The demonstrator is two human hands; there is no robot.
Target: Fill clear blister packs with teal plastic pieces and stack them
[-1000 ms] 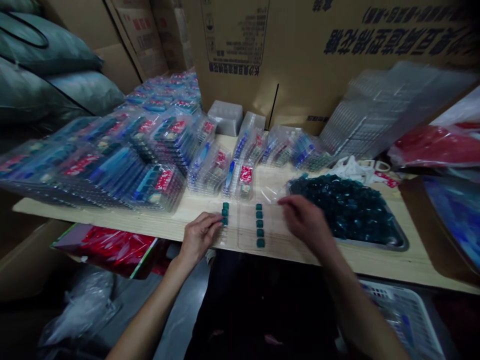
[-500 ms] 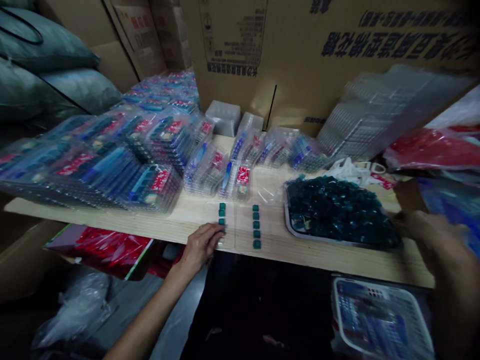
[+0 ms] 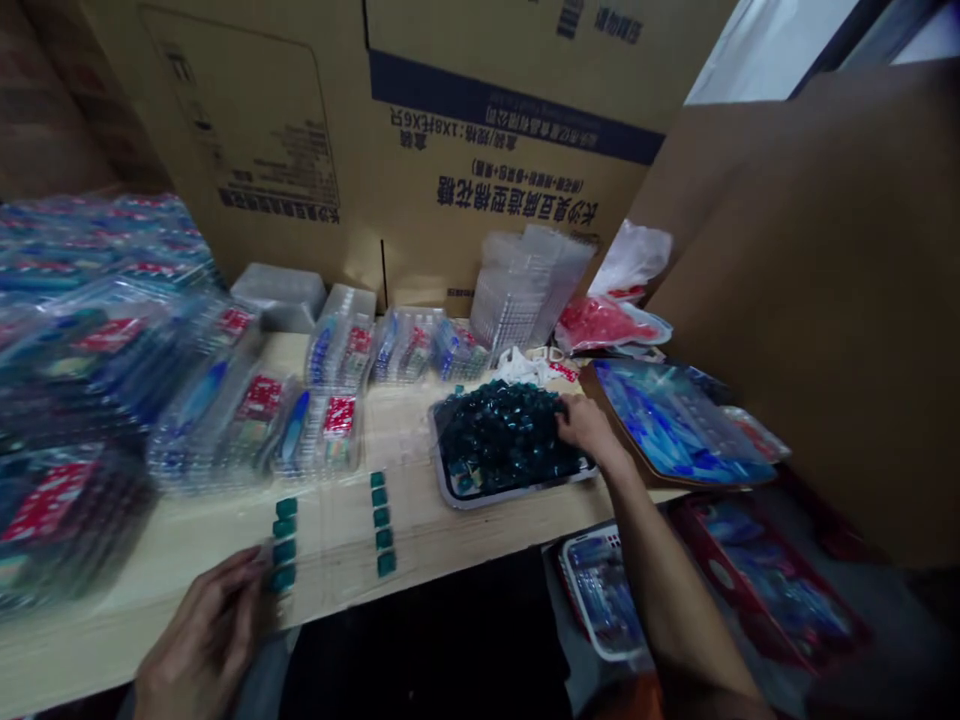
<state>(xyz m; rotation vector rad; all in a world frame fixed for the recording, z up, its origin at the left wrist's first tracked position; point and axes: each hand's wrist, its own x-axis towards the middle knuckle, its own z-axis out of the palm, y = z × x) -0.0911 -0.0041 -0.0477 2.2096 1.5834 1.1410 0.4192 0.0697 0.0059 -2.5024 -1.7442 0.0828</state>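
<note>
Held the right hand (image 3: 589, 428) at the right side of the dark green heap (image 3: 502, 430) in the tray (image 3: 480, 499), near the table's (image 3: 450, 535) front edge; with fingertips hidden, could not tell pinched from spread. Had the left hand (image 3: 206, 630), fingers bent and blurred, beside the left column of four green pieces (image 3: 284, 551), at the front edge; could not tell whether pinching anything. Saw five green pieces (image 3: 382, 517) between that column and the tray.
</note>
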